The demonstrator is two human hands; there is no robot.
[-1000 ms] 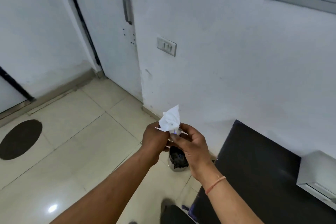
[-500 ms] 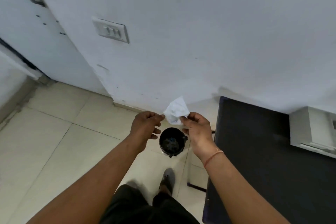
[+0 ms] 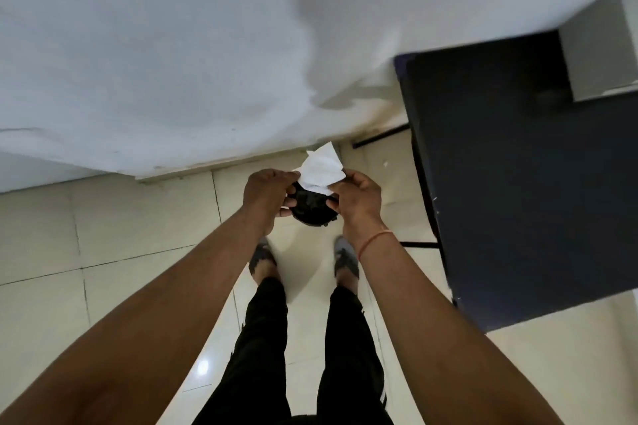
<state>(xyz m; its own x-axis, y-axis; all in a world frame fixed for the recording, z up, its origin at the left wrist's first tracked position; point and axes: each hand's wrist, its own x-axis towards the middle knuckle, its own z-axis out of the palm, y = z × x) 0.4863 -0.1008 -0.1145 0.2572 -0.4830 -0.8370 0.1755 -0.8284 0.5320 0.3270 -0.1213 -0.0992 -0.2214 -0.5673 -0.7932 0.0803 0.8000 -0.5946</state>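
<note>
A crumpled white paper [image 3: 322,167] is held up between both hands, directly above a small black bin [image 3: 312,209] that stands on the floor by the wall. My left hand [image 3: 267,195] pinches the paper's left edge with curled fingers. My right hand [image 3: 357,198] pinches the paper's lower right part; a thin orange band circles that wrist. Both hands cover much of the bin's rim, and its inside looks dark.
A dark blue table [image 3: 524,176] stands at the right, with a grey box [image 3: 600,48] on its far corner. The white wall [image 3: 172,62] runs just beyond the bin. My two feet in grey shoes [image 3: 347,257] stand on the cream floor tiles [image 3: 121,228].
The view has tipped down and closer to the bin. My left hand, free half a second ago, now pinches the paper again. Both hands are lower, right above the bin.
</note>
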